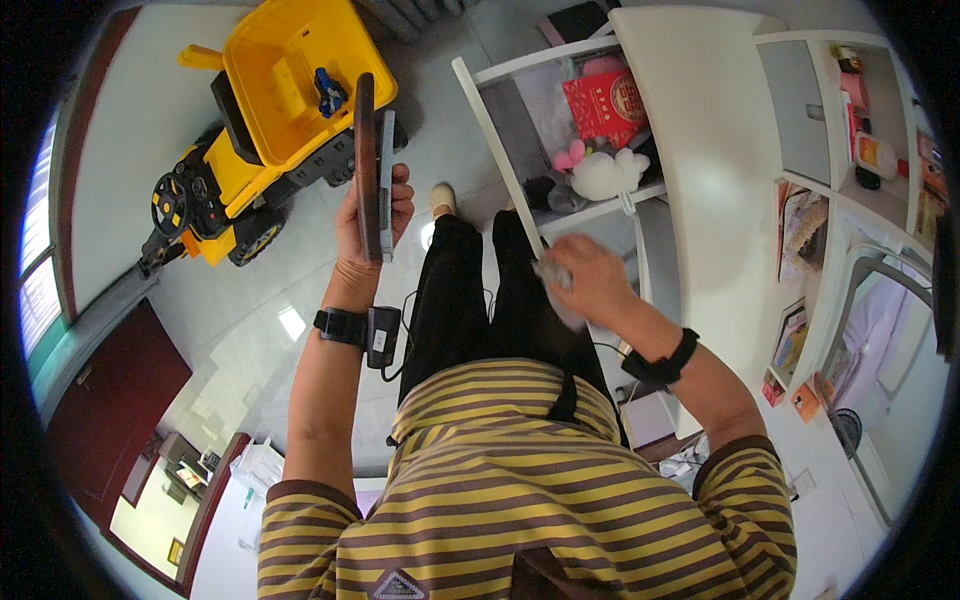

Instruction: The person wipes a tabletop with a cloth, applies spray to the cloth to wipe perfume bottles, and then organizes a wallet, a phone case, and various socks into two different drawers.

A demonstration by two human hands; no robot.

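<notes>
My left hand (348,232) is closed around a flat brown-and-grey panel (367,170), held upright and seen edge-on; its broad faces are hidden, so I cannot tell its kind. My right hand (597,283), blurred by motion, grips a crumpled grey cloth (566,308) in front of my right thigh. Just beyond that hand an open white drawer (500,150) juts out, apart from the cloth as far as I can see. Inside it lie a red packet (604,106) with gold print, a white plush toy (606,174) and a pink piece (569,156).
At the far left stands a yellow ride-on toy truck (240,180) with a blue toy (329,92) in its bed. The white desk top (705,200) runs along my right side. Shelves (825,110) with bottles and small boxes rise beyond it. Cables hang near my wrists.
</notes>
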